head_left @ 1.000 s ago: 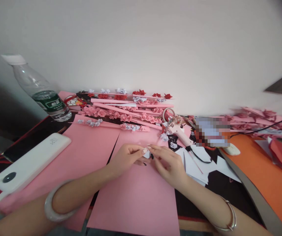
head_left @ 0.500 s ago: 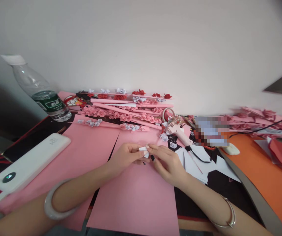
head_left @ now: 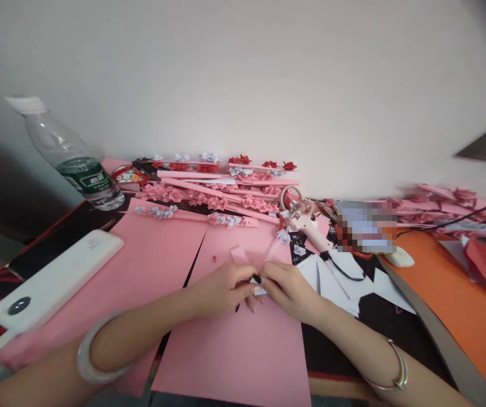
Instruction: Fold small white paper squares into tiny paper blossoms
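Both hands meet over a pink paper sheet (head_left: 243, 350). My left hand (head_left: 226, 288) is closed, with thumb and fingers pinching a small folded piece of white paper (head_left: 260, 290). From the other side my right hand (head_left: 287, 288) grips the same piece, its fingertips touching those of the left. Most of the white paper is hidden by the fingers, so its folded shape cannot be made out. Just beyond the hands lie a small pink paper strip (head_left: 238, 254) and a tiny red scrap (head_left: 214, 259).
Paper flowers (head_left: 209, 198) on pink rolled stems lie along the wall. A glue gun (head_left: 308, 226), white paper pieces (head_left: 340, 277) and a mouse (head_left: 399, 258) are at right. At left stand a water bottle (head_left: 84, 164) and lies a white power bank (head_left: 56, 277).
Both hands have come slightly nearer to me and closed more tightly over the white paper, which shows less now. The pink strip and red scrap beyond them have come into view.
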Demonstrator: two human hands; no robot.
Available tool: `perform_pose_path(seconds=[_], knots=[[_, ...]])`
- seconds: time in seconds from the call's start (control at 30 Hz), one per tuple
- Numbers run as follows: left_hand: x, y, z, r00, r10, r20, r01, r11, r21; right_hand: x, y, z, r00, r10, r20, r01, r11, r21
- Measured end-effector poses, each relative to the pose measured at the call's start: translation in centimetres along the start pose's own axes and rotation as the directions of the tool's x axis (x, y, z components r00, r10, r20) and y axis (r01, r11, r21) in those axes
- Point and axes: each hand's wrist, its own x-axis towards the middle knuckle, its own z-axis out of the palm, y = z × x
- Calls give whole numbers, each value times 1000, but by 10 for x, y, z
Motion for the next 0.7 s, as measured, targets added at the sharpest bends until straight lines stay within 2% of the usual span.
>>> perform_pose_path(seconds=[0.13, 0.27, 0.33, 0.5, 0.7], knots=[[2, -2, 1, 997, -82, 2, 81, 986, -142, -2, 2, 1, 997, 29, -66, -27, 999, 34], [5, -5, 1, 997, -81, -13, 74, 953, -295, -2, 2, 0, 978, 95, -184, -80, 993, 86], [7, -6, 0, 996, -92, -21, 81, 947, -311, -1, 2, -1, 967, 117, -228, -93, 989, 112], [7, -6, -1, 992, -124, -13, 112, 932, -346, -1, -1, 2, 963, 70, -258, -9, 973, 231], [7, -9, -1, 989, -146, 28, 146, 914, -377, 2, -2, 8, 960, 160, -228, -30, 874, 485]])
